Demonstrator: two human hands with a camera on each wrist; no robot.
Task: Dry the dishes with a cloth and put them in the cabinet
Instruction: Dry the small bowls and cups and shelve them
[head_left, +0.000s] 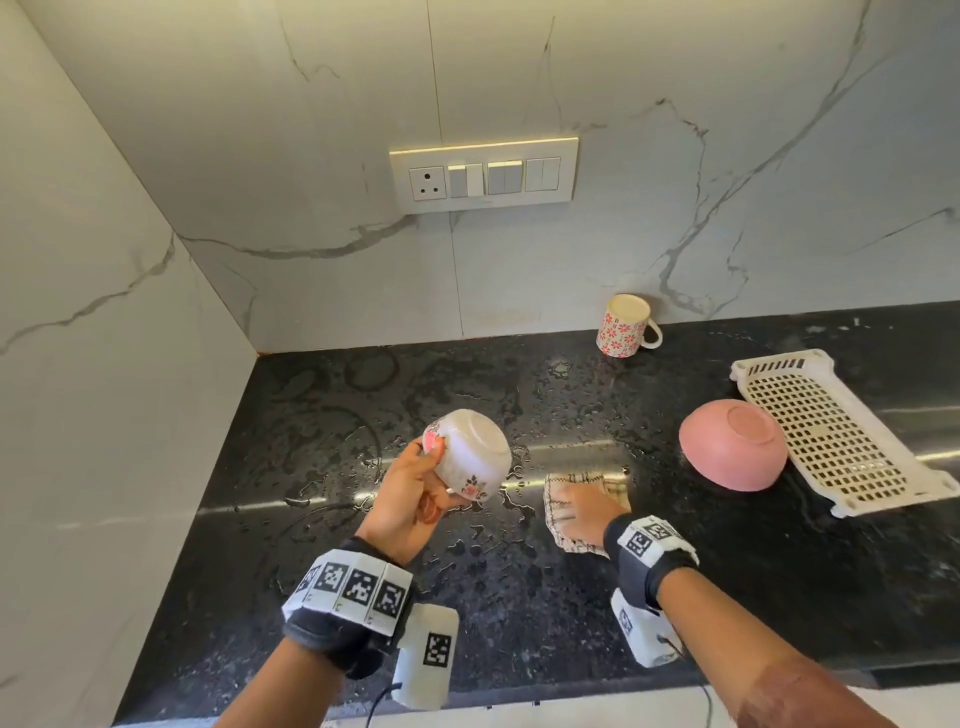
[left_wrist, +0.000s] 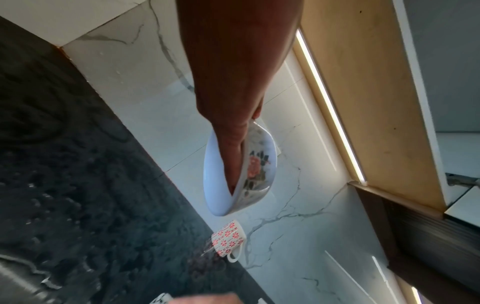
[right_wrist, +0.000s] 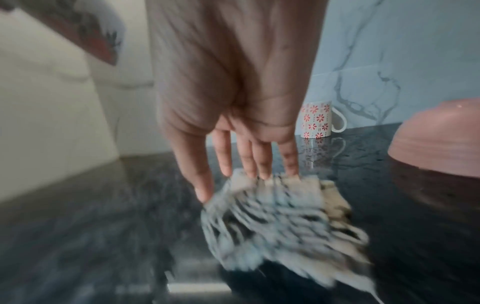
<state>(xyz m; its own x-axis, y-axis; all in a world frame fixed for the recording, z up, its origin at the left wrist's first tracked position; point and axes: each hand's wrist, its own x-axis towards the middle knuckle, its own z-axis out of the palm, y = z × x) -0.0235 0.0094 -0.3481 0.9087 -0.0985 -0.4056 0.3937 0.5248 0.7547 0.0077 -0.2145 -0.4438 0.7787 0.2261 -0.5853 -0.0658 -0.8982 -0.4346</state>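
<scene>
My left hand (head_left: 415, 493) grips a white floral bowl (head_left: 470, 460) by its rim, bottom up, above the wet black counter (head_left: 337, 415). The left wrist view has the thumb inside the floral bowl (left_wrist: 259, 164) and fingers outside. A checked cloth (head_left: 582, 493) lies on the counter to the right. My right hand (head_left: 587, 512) reaches down onto it with straight spread fingers. In the right wrist view the fingertips (right_wrist: 262, 170) touch the far edge of the cloth (right_wrist: 280, 216), which is blurred. A pink bowl (head_left: 732, 449) lies upside down further right.
A white mug with red flowers (head_left: 623, 327) stands upside down by the marble back wall. A white perforated drying tray (head_left: 831, 431) lies at the right, touching the pink bowl. A switch panel (head_left: 483, 176) is on the wall. Water drops cover the counter.
</scene>
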